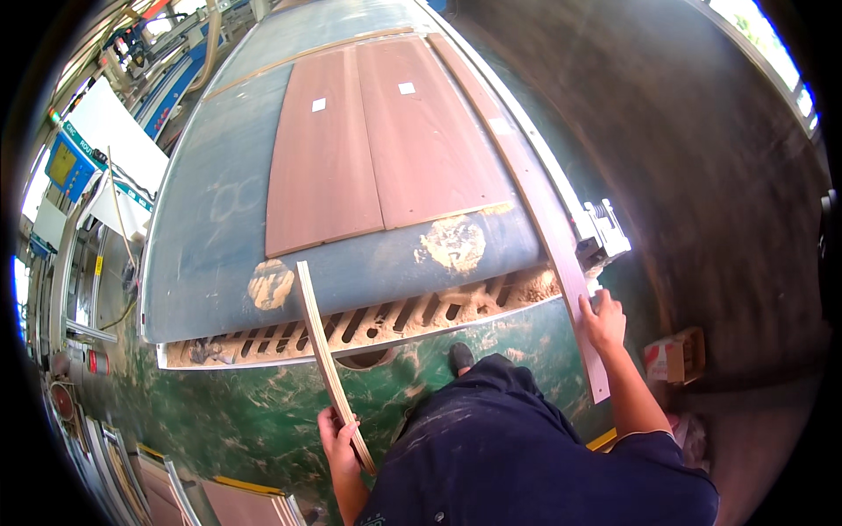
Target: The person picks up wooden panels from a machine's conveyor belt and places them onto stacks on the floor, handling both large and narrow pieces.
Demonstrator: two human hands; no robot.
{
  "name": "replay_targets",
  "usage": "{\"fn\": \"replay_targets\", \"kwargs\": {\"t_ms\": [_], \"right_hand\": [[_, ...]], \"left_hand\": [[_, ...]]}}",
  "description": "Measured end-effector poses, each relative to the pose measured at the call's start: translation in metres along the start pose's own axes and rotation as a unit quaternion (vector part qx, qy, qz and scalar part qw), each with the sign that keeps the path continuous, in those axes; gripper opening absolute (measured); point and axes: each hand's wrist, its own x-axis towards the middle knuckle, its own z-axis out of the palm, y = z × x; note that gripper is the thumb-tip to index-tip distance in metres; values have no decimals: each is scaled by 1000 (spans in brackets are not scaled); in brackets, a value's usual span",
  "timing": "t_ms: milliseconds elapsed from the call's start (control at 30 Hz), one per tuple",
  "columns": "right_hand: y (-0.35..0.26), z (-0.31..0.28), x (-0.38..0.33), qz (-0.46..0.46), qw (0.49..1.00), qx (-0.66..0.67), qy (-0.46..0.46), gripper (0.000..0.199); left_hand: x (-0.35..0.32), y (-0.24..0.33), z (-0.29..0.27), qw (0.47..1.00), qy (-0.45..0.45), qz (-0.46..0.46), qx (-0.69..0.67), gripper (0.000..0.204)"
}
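My left hand (340,443) is closed round the lower part of a narrow plywood strip (321,355), its layered edge facing up and its far end reaching over the front of the belt. At the right, my right hand (603,324) grips the edge of a long reddish-brown wooden strip (524,171). That strip lies along the right side of the grey-blue belt bed (206,228), and its near end juts out past the front. Two wide brown wood panels, a left one (320,175) and a right one (430,149), rest side by side on the belt, each with a small white label.
Sawdust patches (454,244) mark the belt's front. Below it runs a slotted, dusty tray (386,323). Another thin strip (307,57) crosses behind the panels. A blue control box (72,165) stands left, a cardboard box (675,355) right, and stacked boards (241,501) lower left.
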Motion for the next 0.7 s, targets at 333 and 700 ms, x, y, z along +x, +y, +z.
{"fn": "replay_targets", "kwargs": {"t_ms": [333, 700], "right_hand": [[17, 4, 6, -68, 995, 3, 77, 48], [-31, -6, 10, -43, 994, -84, -52, 70]], "left_hand": [[7, 6, 3, 1000, -17, -3, -1, 46], [7, -1, -9, 1000, -7, 9, 18, 47]]}}
